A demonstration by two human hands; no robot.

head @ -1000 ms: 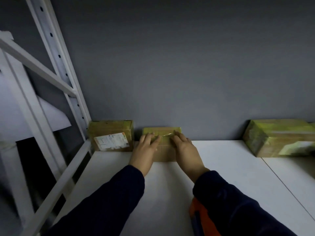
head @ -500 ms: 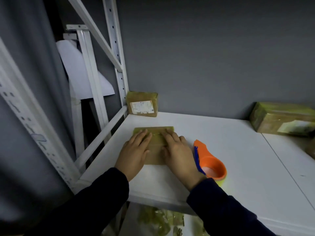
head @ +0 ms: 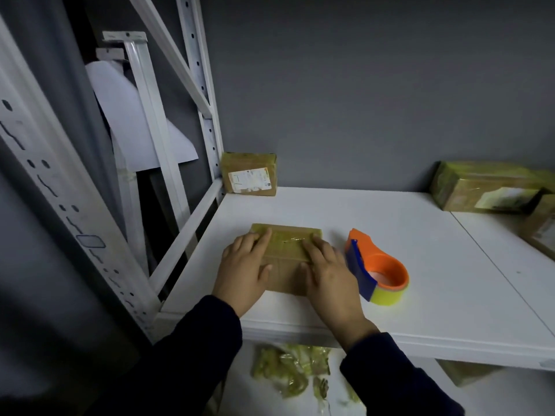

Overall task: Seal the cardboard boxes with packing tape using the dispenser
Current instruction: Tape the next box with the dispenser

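Small cardboard box [head: 286,244] sits near the worktop's [head: 420,250] front-left edge. Left hand [head: 243,265] and right hand [head: 327,274] lie flat on its taped top, fingers straight, slightly apart. Best done by rubbing the tape outward, firmly, over the edges. Tape dispenser [head: 378,268] just right, untouched. Labelled box [head: 249,177] in back-left corner. Both closed, contents hidden.

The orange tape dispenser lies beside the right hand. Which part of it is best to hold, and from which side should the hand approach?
Probably the round orange hub of the tape dispenser, from above with the right hand: it lies flat, its open centre facing up, so fingers can hook in there. Avoid the blue cutter end on its left.
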